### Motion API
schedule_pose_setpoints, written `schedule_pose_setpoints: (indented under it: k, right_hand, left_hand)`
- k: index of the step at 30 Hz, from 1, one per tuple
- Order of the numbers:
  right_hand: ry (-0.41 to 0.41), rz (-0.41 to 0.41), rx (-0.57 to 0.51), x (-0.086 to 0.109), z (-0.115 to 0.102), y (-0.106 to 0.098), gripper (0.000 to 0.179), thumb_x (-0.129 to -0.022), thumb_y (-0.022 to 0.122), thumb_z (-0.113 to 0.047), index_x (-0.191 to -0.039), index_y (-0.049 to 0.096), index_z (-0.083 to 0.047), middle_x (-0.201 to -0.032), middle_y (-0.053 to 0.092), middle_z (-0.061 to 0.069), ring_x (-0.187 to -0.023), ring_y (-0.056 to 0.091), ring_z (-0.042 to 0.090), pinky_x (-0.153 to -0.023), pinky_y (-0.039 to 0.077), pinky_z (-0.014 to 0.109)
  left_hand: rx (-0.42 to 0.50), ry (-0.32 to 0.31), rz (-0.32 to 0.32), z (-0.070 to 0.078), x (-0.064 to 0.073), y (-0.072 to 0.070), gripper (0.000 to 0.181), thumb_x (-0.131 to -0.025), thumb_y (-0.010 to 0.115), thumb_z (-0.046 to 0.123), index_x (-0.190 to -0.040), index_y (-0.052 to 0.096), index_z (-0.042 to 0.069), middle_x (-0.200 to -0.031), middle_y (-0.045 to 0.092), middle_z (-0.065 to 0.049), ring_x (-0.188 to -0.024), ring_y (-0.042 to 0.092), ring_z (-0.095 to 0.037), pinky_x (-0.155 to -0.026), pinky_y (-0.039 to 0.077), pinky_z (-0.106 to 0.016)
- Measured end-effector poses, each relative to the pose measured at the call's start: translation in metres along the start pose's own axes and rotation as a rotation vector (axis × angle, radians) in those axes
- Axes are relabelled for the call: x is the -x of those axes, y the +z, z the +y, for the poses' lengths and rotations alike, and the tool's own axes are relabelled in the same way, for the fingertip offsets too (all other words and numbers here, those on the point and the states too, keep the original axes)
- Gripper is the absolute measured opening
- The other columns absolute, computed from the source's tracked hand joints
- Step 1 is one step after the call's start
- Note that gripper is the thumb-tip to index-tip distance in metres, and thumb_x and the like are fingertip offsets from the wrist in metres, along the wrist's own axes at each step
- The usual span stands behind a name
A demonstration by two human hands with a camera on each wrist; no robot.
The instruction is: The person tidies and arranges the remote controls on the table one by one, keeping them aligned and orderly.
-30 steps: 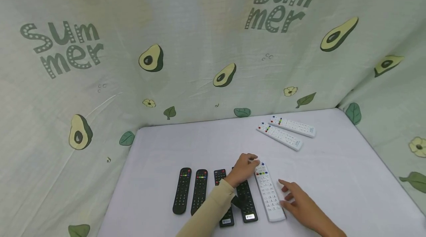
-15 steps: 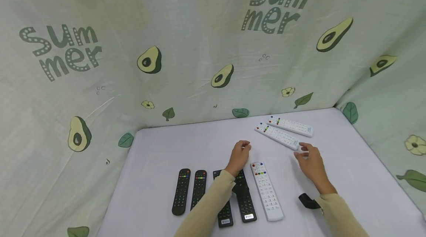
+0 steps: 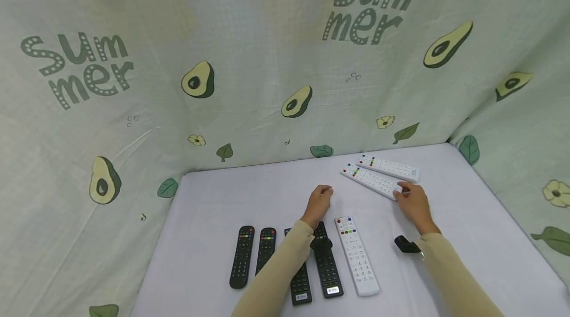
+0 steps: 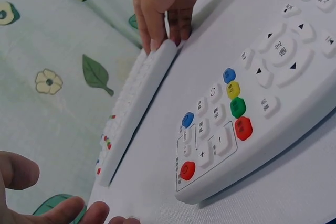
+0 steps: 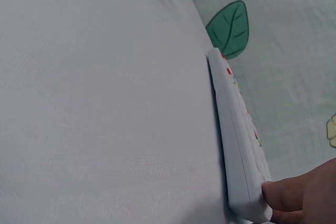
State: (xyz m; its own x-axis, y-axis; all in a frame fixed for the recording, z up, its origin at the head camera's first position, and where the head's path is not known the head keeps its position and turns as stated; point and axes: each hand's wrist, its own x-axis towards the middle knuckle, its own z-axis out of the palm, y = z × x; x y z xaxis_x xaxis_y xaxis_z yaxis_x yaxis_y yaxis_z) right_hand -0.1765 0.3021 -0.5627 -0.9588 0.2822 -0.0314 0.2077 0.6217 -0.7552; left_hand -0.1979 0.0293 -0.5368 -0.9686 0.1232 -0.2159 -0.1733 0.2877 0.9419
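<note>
At the back right of the table, my right hand (image 3: 414, 205) pinches the near end of a white remote control (image 3: 371, 180). The right wrist view shows the thumb on that end of the white remote (image 5: 231, 135), which lies at the tabletop. A second white remote (image 3: 389, 167) lies just behind it. My left hand (image 3: 318, 204) hovers over the middle of the table, fingers loosely bent, holding nothing. Nearest to it is a third white remote (image 3: 356, 255), lying lengthwise in front of me; its coloured buttons show large in the left wrist view.
Several black remotes, such as the leftmost (image 3: 242, 257) and the one beside the white remote (image 3: 328, 272), form a row at the front. My left sleeve (image 3: 276, 272) covers parts of them. A printed cloth (image 3: 249, 60) hangs behind the white table (image 3: 213, 198).
My right hand has moved from beside the front white remote to the back one and now pinches its end. My left hand has come off the front white remote and shifted slightly back and left.
</note>
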Motion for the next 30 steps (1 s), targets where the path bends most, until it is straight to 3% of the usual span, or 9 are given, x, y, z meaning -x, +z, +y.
schedule_pose_setpoints:
  k: [8, 14, 19, 27, 30]
  right_hand:
    - [0.005, -0.053, 0.018, -0.002, 0.0, -0.003, 0.043, -0.103, 0.058, -0.007, -0.139, 0.055, 0.017, -0.128, 0.057, 0.039, -0.116, 0.059, 0.052, -0.095, 0.052, 0.06]
    - [0.004, -0.081, 0.016, -0.001, 0.002, -0.003, 0.042, -0.103, 0.058, -0.005, -0.141, 0.055, 0.013, -0.133, 0.056, 0.04, -0.119, 0.059, 0.053, -0.096, 0.053, 0.061]
    - [-0.012, -0.083, 0.015, 0.0, 0.003, -0.004, 0.042, -0.102, 0.06, -0.004, -0.141, 0.057, 0.011, -0.135, 0.058, 0.04, -0.12, 0.06, 0.054, -0.099, 0.052, 0.063]
    - [-0.021, -0.093, 0.01, 0.004, 0.003, -0.005, 0.043, -0.101, 0.063, -0.002, -0.142, 0.057, 0.01, -0.135, 0.058, 0.04, -0.121, 0.06, 0.054, -0.1, 0.051, 0.064]
    - [-0.018, -0.08, -0.002, 0.006, 0.004, -0.004, 0.043, -0.101, 0.062, -0.003, -0.143, 0.057, 0.009, -0.136, 0.057, 0.04, -0.122, 0.06, 0.054, -0.101, 0.051, 0.064]
  left_hand:
    - [0.075, -0.033, -0.025, 0.003, -0.011, 0.003, 0.045, -0.111, 0.049, 0.027, -0.146, 0.056, 0.0, -0.134, 0.064, -0.014, -0.117, 0.062, -0.027, -0.096, 0.058, -0.037]
    - [0.094, -0.079, -0.045, 0.004, -0.018, 0.009, 0.052, -0.111, 0.049, 0.031, -0.155, 0.048, 0.005, -0.148, 0.058, -0.015, -0.129, 0.06, -0.03, -0.102, 0.056, -0.039]
    - [0.097, -0.081, -0.063, 0.005, -0.022, 0.011, 0.058, -0.11, 0.049, 0.032, -0.16, 0.041, 0.005, -0.157, 0.051, -0.018, -0.135, 0.057, -0.032, -0.105, 0.055, -0.041]
    - [0.078, -0.084, -0.1, 0.005, -0.022, 0.015, 0.058, -0.11, 0.048, 0.033, -0.16, 0.042, 0.005, -0.16, 0.048, -0.016, -0.122, 0.063, -0.03, -0.108, 0.052, -0.044]
    - [0.084, -0.077, -0.104, 0.005, -0.02, 0.016, 0.058, -0.11, 0.049, 0.033, -0.159, 0.044, 0.002, -0.16, 0.048, -0.017, -0.124, 0.063, -0.032, -0.111, 0.05, -0.046]
